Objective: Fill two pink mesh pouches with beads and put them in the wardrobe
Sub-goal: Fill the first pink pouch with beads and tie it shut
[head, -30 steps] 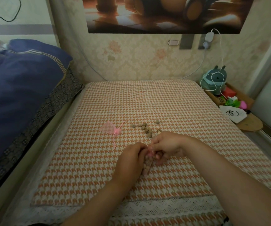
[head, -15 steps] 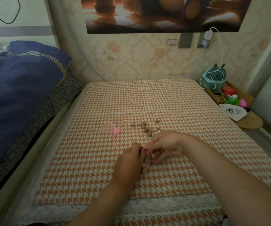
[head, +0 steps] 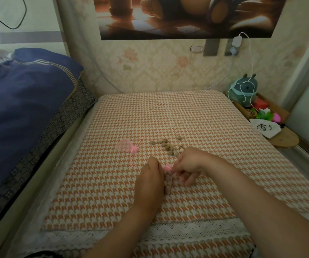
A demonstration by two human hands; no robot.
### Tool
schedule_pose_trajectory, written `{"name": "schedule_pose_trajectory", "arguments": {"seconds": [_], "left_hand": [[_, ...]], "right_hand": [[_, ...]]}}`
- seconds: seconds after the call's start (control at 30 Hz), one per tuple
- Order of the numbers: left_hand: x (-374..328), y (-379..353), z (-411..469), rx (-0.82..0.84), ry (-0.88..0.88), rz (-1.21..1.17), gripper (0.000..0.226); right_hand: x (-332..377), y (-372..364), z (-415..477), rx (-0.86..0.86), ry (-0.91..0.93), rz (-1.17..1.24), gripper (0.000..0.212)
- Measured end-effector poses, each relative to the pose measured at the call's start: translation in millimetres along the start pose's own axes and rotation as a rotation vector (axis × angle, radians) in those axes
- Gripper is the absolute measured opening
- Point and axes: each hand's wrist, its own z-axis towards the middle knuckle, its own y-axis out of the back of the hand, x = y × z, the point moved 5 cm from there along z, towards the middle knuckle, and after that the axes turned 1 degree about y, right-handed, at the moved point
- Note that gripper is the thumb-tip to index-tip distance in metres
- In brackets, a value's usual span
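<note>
A pink mesh pouch packed with beads (head: 168, 183) stands between my two hands on the orange houndstooth mat (head: 168, 112). My left hand (head: 149, 180) grips its side. My right hand (head: 186, 165) pinches the pink drawstring at the pouch's gathered top. A second pink mesh pouch (head: 126, 147) lies flat and limp on the mat to the left, its string trailing toward me. Several loose tan beads (head: 168, 146) are scattered just beyond my right hand.
A dark blue quilt (head: 23, 101) is heaped on the left. At the right edge a low wooden shelf (head: 280, 138) carries a teal plush toy (head: 244, 90), a white cloth, small coloured items and a white charger cable. Papered wall behind.
My right hand has drawn slightly to the right with the drawstring, and the pouch's top looks more gathered. The view tilted down a little.
</note>
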Motion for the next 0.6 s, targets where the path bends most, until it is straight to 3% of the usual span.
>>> {"name": "schedule_pose_trajectory", "arguments": {"seconds": [0.13,0.27,0.4,0.6], "left_hand": [[0,-4,9,-0.055,-0.021,-0.037,0.019],[-2,-7,10,0.0,-0.056,-0.183,0.012],[9,-6,17,0.021,-0.1,-0.078,0.013],[17,4,28,0.124,-0.031,0.01,0.016]], "right_hand": [[5,7,5,-0.147,0.102,0.021,0.014],[6,14,7,-0.268,0.191,-0.041,0.021],[8,16,5,-0.248,0.233,-0.042,0.016],[0,17,7,-0.197,0.19,-0.016,0.01]]}}
